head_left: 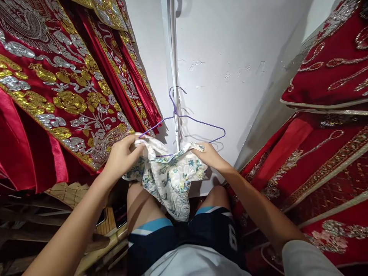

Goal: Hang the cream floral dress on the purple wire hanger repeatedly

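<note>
my left hand [123,155] is pinched on the upper edge of a soft, white fabric garment with a blue-green and yellowish floral print [176,180]; thumb on top, fingers partly hidden by cloth. my right hand [207,155] is likewise closed narrowly on the garment's opposite upper edge. garment position: slung between both hands, lower part drooping in folds in front of my thighs. the thin, purple wire hanger [175,112] has its hook up; its left slope runs into the cloth beside my left hand, its right end is bare, and a piece of bottom bar shows at the neckline. cannot tell what supports the hook, or whether hidden fingers touch the wire. step in hand, as i judge it: fitting the garment onto the hanger, left side apparently on, right side not yet. the next move seems to call for my right hand to spread the edge and draw it over the bare end, left side held from slipping. surroundings: red satin robe with gold and silver sequins [69,101] to the left; red beaded garments [327,82] to the right.
</note>
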Demonstrator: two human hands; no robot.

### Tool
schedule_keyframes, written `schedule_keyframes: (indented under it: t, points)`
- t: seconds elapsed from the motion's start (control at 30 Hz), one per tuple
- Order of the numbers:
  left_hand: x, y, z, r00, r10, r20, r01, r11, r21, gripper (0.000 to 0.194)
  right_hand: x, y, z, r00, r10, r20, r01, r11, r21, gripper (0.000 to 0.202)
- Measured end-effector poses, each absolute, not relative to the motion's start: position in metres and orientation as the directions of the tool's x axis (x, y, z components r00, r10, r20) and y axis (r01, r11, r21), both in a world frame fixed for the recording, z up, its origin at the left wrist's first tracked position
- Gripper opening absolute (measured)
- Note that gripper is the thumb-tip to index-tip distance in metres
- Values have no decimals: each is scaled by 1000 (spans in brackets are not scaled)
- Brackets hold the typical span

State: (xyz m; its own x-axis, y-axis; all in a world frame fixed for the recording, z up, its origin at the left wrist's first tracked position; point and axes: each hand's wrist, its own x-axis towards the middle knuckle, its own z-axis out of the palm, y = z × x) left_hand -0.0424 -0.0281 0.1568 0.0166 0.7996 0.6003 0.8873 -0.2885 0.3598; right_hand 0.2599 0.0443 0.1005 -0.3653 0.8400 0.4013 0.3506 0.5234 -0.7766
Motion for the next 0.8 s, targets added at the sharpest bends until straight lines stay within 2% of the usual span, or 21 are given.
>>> schedule_keyframes:
  t: [0.07, 0.13, 0.17, 0.23, 0.3, 0.33, 0.37, 0.47, 0.53, 0.63, 0.73, 0.8]
  points:
    - [-38, -13, 158, 63, 787, 614, 871, -344, 351, 22, 263, 39, 103, -362, 836, 413, 363, 534, -763, 28]
    - [-37, -2, 155, 86, 756, 649, 847, -399, 351, 20, 272, 38, 105, -283, 815, 506, 349, 579, -737, 28]
    - [-38, 1, 152, 91, 745, 661, 837, -417, 354, 22, 278, 41, 106, -196, 801, 566, 349, 597, -723, 35]
    - [-39, 3, 148, 102, 745, 659, 829, -430, 358, 30, 293, 52, 108, 29, 766, 643, 389, 584, -713, 65]
    - [-39, 1, 148, 131, 759, 638, 843, -424, 331, 36, 308, 68, 114, 146, 771, 620, 449, 507, -736, 88]
    - [-38, 0, 149, 146, 760, 634, 855, -419, 305, 37, 314, 75, 118, 141, 798, 586, 474, 465, -747, 91]
    - [-38, 0, 152, 159, 754, 637, 866, -417, 277, 37, 318, 81, 123, 106, 830, 547, 498, 432, -752, 85]
    - [-42, -1, 163, 153, 701, 697, 891, -402, 209, 36, 328, 87, 142, -54, 901, 430, 572, 381, -727, 45]
    - [-48, -1, 171, 88, 662, 744, 912, -355, 208, 38, 335, 81, 156, -126, 917, 378, 590, 376, -715, 35]
    - [-56, 3, 181, -47, 702, 711, 921, -245, 304, 49, 343, 68, 169, -258, 934, 247, 412, 338, -846, 37]
    - [-52, 10, 182, -34, 805, 593, 905, -228, 361, 46, 334, 60, 158, -351, 930, 108, 87, 148, -985, 43]
    - [-42, 15, 179, 33, 814, 579, 891, -287, 352, 42, 316, 57, 136, -287, 941, 177, -99, 155, -983, 44]
